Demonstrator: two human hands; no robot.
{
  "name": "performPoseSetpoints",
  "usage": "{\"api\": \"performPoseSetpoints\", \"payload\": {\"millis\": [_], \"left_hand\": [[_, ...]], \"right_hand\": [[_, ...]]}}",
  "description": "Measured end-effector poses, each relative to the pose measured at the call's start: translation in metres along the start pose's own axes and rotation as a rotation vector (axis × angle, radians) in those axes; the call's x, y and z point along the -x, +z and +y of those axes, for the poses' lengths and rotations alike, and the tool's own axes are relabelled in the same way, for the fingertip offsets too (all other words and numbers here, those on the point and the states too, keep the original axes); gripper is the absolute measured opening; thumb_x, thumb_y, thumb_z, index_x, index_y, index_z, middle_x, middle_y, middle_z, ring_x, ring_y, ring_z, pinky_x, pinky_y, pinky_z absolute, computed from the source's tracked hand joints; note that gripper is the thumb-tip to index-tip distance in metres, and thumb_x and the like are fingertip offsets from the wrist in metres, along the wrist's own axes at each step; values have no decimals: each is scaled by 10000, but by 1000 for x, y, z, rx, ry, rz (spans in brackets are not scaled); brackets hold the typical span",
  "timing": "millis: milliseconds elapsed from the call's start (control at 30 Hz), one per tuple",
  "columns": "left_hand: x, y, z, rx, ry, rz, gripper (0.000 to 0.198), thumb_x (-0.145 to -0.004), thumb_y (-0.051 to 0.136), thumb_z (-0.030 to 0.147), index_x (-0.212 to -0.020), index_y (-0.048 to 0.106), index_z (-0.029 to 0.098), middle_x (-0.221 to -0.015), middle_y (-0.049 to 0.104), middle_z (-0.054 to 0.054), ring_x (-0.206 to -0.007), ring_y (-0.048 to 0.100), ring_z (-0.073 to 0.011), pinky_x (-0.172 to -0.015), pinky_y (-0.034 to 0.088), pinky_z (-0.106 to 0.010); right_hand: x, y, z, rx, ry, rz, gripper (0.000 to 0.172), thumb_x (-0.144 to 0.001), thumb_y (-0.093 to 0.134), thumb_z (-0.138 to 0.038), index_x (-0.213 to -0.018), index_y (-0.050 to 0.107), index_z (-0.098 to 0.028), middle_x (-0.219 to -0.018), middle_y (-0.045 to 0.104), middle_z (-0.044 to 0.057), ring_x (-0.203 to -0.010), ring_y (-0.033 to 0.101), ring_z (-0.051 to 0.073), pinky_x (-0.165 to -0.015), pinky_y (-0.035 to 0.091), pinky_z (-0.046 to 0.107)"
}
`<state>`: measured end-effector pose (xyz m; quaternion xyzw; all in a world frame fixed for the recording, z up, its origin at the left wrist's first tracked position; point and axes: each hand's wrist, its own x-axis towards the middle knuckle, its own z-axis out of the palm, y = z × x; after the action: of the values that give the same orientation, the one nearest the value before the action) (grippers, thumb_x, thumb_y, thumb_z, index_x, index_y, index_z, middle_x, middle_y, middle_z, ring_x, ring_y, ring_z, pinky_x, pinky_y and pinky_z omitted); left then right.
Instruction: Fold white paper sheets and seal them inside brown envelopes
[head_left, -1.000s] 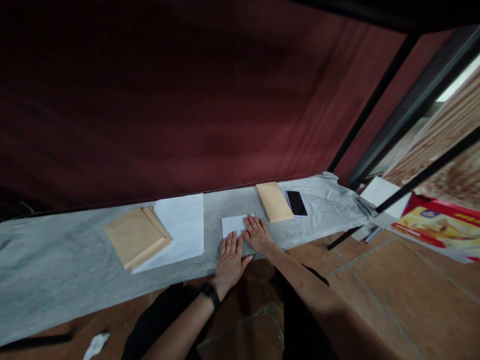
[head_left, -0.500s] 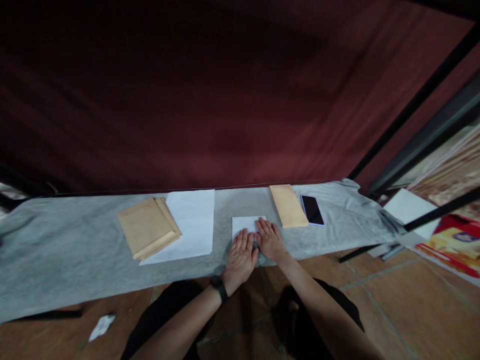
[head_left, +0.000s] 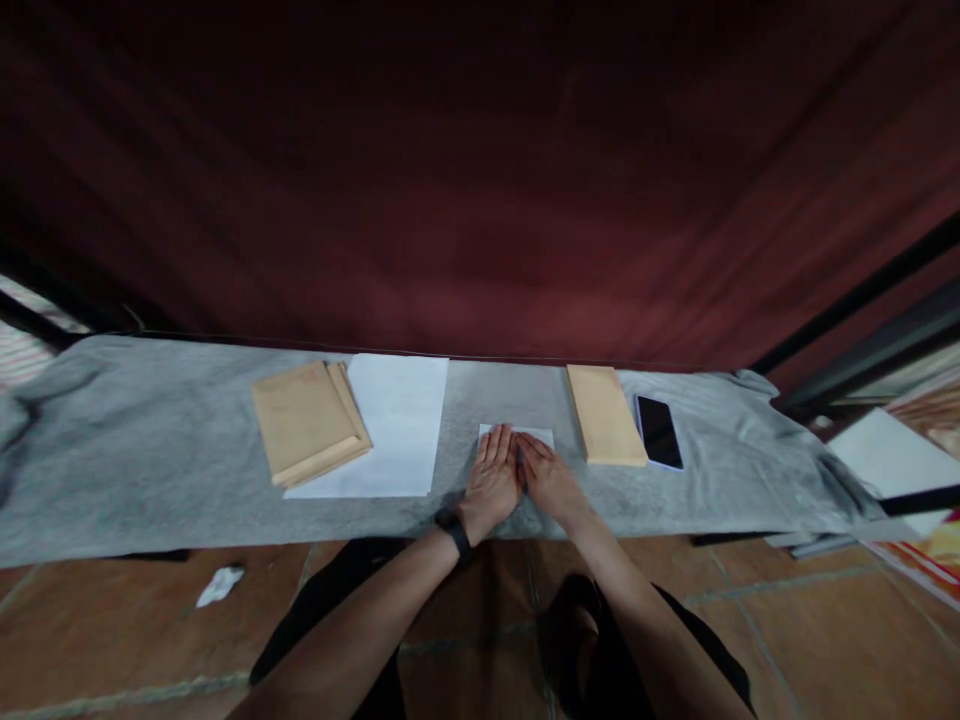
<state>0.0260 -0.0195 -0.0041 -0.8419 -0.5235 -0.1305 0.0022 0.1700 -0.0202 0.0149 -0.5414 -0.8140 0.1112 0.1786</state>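
Small white paper (head_left: 545, 436) mostly hidden beneath fingers (head_left: 495, 443); red-yellow box (head_left: 946, 546) cut off by right edge.

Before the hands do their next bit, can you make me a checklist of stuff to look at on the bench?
1. Left hand on the small white paper: ok, its fingers lie over it.
2. Right hand at the same paper: ok, close beside the left.
3. Small paper's near edge lined up: cannot tell, the hands cover it.
4. Phone away from the hands: ok, it lies beyond the brown packet.
5. Large white sheets uncovered: not ok, the brown envelopes lie partly over them.
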Motion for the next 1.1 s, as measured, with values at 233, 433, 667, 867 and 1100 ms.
{"api": "performPoseSetpoints", "payload": {"millis": [233,433,667,867,1100], "left_hand": [[-2,13,4,27,-17,62,588,-964,373,276,-1494,346,22,-1573,342,-214,-1495,252,-295,-1208,222,-502],[-1,9,4,29,-5,36,591,-971,399,303,-1484,358,12,-1586,299,-230,-1498,237,-313,-1217,201,-504],[1,2,1,31,7,36,598,-976,415,350,-1481,370,31,-1590,305,-211,-1497,239,-309,-1217,213,-488],[2,4,-3,29,42,33,596,-972,397,322,-1491,356,33,-1592,305,-204,-1503,222,-300,-1223,203,-490],[1,3,-15,23,28,25,576,-990,345,307,-1512,339,64,-1594,327,-162,-1508,226,-244,-1237,183,-457]], "right_hand": [[7,8,17,123,14,-114,552,-944,346,-124,-1491,416,-108,-1560,406,127,-1439,378,212,-1176,339,406],[14,6,30,179,84,-94,545,-991,340,-272,-1495,404,-76,-1566,380,158,-1467,330,245,-1176,335,441],[17,7,28,234,164,-49,543,-991,366,-292,-1474,426,-50,-1554,393,180,-1461,337,279,-1184,310,466],[17,13,22,170,53,-22,508,-1021,328,-274,-1488,417,-93,-1561,393,153,-1468,326,230,-1193,304,450],[20,13,28,202,101,-13,545,-1016,405,-339,-1521,368,-135,-1581,358,143,-1480,299,259,-1176,314,473]]}}
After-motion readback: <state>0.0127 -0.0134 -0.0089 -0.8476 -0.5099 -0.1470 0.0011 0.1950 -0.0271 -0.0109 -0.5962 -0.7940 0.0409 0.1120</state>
